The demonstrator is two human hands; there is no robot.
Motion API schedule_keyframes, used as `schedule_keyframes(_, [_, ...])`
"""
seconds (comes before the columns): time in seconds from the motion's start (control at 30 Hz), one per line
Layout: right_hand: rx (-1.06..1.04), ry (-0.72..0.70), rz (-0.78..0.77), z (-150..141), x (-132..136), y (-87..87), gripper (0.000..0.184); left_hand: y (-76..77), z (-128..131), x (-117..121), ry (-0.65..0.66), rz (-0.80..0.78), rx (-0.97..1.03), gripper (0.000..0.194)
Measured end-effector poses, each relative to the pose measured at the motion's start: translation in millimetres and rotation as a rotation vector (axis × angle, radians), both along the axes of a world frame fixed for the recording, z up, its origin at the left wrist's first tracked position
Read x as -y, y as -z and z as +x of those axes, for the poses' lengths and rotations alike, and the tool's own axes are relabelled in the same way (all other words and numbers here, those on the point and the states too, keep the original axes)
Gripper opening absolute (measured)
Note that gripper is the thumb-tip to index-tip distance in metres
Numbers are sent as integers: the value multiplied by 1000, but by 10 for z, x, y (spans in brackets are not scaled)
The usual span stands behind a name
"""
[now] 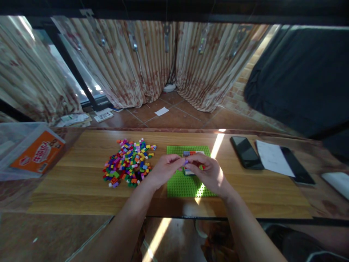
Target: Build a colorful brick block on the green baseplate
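Note:
Over the green baseplate (180,187), my left hand (167,168) and my right hand (208,171) meet fingertip to fingertip. Both are closed in a pinch on a small purple toy brick (186,162), mostly covered by the fingers. Just beneath and behind them, a low structure of toy bricks (193,153) in grey, orange and white stands on the plate, partly hidden by my hands. A loose pile of small multicoloured toy bricks (128,160) lies on the table to the left of my left hand.
A clear plastic box (24,127) with an orange label stands at the table's left end. To the right lie a black phone (247,153), a white paper sheet (274,157) and another dark flat device (298,167). The wooden table's (89,207) front edge is close to me.

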State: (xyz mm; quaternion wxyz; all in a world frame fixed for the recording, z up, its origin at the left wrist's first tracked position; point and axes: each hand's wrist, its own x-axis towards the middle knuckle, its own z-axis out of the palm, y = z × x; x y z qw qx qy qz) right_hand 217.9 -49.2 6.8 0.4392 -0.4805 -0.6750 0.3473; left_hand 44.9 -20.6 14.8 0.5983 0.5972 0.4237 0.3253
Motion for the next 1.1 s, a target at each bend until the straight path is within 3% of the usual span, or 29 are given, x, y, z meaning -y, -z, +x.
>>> schedule_keyframes(0.13, [37,171,20,267,-25,16,17,95,78,-37,-56,25,-47,30])
schedule_keyframes(0.27, [109,347,-38,597,-69,34,25,201,102,-116,-192,154,-151,23])
schedule_keyframes(0.43, [187,292,-129,653,-119,89,30,243,126,-137,-236,232,-265,21])
schedule_keyframes(0.6, [83,240,-177,581,-179,159,29,243,152,-107,-183,224,-326,22])
schedule_keyframes(0.87, [15,307,-254,608,-206,230,32,279,150,-95,-156,255,-356,21])
schedule_keyframes(1.1, [-17,338,-299,563,-182,141,37,282,157,-85,-137,247,-369,20])
